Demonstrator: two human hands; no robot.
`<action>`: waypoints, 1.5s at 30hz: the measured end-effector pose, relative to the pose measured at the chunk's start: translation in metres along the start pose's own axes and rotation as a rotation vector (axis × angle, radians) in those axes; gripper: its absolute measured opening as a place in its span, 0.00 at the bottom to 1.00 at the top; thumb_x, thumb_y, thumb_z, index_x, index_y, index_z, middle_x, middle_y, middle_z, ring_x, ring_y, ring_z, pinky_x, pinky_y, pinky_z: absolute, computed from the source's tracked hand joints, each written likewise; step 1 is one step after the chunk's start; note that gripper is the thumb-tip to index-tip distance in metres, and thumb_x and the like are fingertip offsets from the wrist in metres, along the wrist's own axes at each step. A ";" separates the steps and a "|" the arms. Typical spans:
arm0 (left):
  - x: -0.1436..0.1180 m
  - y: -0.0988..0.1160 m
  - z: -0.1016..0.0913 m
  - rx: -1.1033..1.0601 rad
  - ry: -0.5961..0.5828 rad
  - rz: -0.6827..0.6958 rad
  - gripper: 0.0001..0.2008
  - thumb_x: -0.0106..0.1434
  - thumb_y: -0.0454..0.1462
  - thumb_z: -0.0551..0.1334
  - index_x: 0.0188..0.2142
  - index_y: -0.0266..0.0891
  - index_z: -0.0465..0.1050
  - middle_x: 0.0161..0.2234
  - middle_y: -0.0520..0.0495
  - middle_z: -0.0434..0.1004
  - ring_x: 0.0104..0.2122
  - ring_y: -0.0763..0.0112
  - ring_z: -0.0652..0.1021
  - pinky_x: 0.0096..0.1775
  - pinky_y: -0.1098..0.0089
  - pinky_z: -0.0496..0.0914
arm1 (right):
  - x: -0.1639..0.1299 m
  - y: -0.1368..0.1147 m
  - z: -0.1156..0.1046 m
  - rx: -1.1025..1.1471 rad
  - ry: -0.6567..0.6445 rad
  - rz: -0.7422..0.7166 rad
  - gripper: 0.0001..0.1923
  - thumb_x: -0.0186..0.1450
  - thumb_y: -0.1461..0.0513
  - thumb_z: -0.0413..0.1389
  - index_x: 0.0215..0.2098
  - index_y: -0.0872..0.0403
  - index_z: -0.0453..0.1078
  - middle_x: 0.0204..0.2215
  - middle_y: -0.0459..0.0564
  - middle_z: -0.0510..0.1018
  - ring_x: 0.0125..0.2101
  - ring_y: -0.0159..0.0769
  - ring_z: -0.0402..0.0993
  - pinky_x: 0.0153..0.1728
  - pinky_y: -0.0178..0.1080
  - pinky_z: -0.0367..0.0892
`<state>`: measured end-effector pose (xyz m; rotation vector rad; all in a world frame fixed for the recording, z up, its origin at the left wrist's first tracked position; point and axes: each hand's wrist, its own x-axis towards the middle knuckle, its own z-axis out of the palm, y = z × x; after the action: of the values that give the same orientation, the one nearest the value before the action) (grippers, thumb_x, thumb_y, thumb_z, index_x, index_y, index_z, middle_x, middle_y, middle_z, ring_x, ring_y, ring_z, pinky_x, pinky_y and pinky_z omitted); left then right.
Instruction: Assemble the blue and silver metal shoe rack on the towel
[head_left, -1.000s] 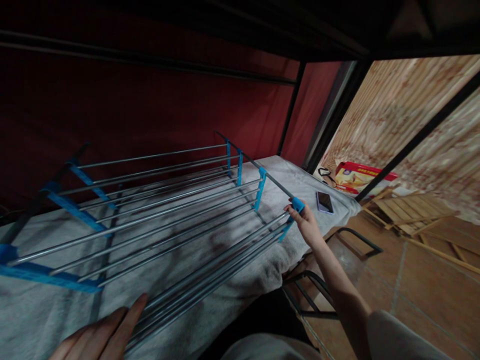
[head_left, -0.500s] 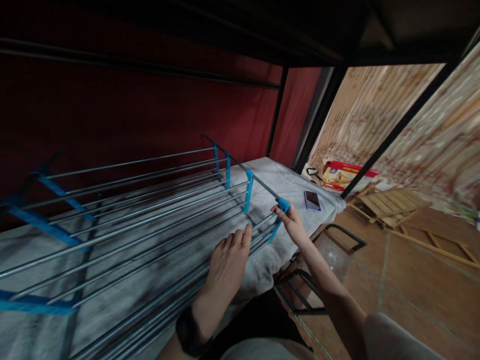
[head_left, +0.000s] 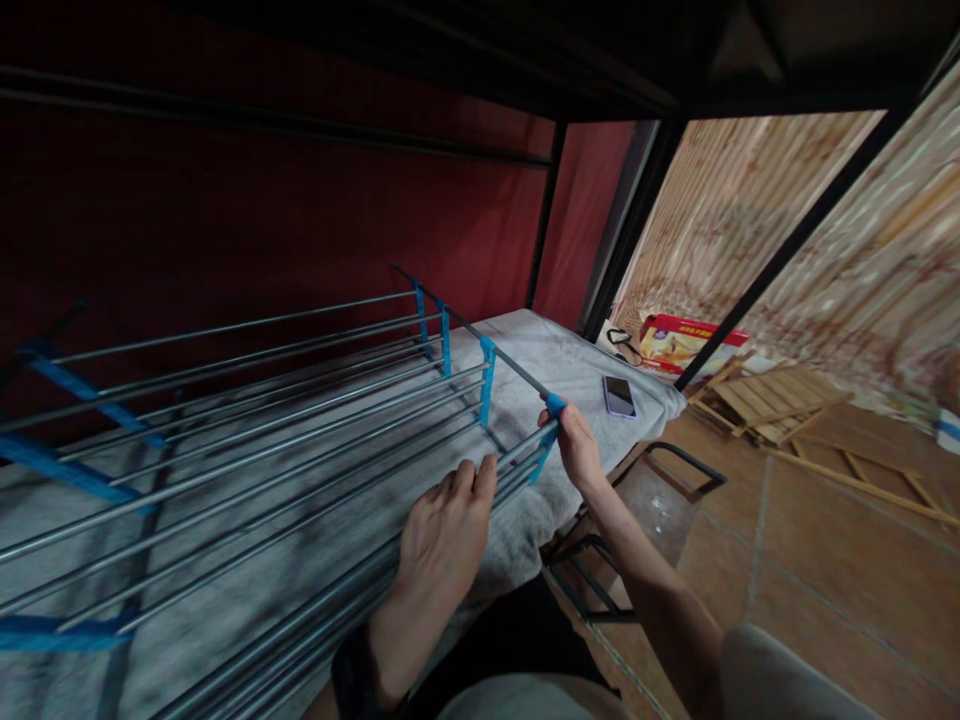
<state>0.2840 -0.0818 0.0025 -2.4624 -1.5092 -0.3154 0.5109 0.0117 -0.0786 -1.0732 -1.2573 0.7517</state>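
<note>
Closest in, the left hand [head_left: 446,530] lies over the rack [head_left: 300,430], its grip hidden, while the right hand [head_left: 579,450] clasps a blue corner piece [head_left: 554,404]. The rack rests on the blanket [head_left: 551,340], long axis running from near left to far right; a phone [head_left: 619,397] lies beyond.

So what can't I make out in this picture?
All in the head view:
- Left hand: its palm and thumb are hidden by the back of the hand, so its hold on the metal tubes is unclear.
- Near-left blue bracket: cut off by the left edge.
- Red box: small print too tiny to read; a dark post covers part.
- Black wristband: too dark for detail.
</note>
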 end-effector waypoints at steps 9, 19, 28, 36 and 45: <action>-0.002 -0.004 -0.001 -0.022 -0.035 -0.020 0.22 0.70 0.30 0.52 0.62 0.41 0.66 0.43 0.44 0.79 0.34 0.67 0.81 0.34 0.67 0.72 | -0.004 -0.007 0.006 0.127 -0.008 0.050 0.31 0.69 0.39 0.47 0.53 0.52 0.71 0.36 0.51 0.77 0.35 0.42 0.72 0.36 0.43 0.70; -0.003 -0.003 -0.008 -0.041 -0.075 -0.032 0.24 0.68 0.28 0.52 0.62 0.41 0.67 0.43 0.42 0.79 0.36 0.65 0.81 0.36 0.67 0.72 | -0.006 -0.007 0.007 0.004 -0.025 0.012 0.37 0.69 0.35 0.40 0.55 0.52 0.71 0.37 0.51 0.77 0.36 0.42 0.72 0.37 0.43 0.70; -0.004 -0.003 -0.007 -0.028 -0.067 -0.014 0.23 0.69 0.29 0.52 0.61 0.42 0.67 0.41 0.44 0.79 0.36 0.66 0.81 0.34 0.68 0.71 | -0.007 -0.007 0.009 0.159 -0.019 0.041 0.31 0.70 0.40 0.45 0.53 0.52 0.71 0.38 0.50 0.77 0.37 0.41 0.73 0.37 0.43 0.70; -0.004 -0.003 -0.005 -0.043 -0.077 -0.040 0.22 0.70 0.30 0.50 0.62 0.43 0.65 0.42 0.44 0.79 0.35 0.64 0.81 0.32 0.66 0.70 | -0.007 -0.006 0.009 0.195 -0.021 0.030 0.28 0.70 0.41 0.47 0.50 0.52 0.74 0.36 0.50 0.77 0.37 0.41 0.71 0.37 0.42 0.68; -0.003 -0.004 -0.009 -0.082 -0.120 -0.065 0.23 0.69 0.30 0.51 0.61 0.45 0.66 0.44 0.46 0.80 0.35 0.63 0.81 0.33 0.64 0.69 | -0.008 -0.002 0.008 0.300 -0.011 0.058 0.27 0.68 0.41 0.53 0.50 0.51 0.75 0.34 0.48 0.77 0.33 0.38 0.69 0.33 0.40 0.66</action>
<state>0.2789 -0.0856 0.0100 -2.5410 -1.6582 -0.2493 0.5012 0.0058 -0.0797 -0.8637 -1.0847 0.9581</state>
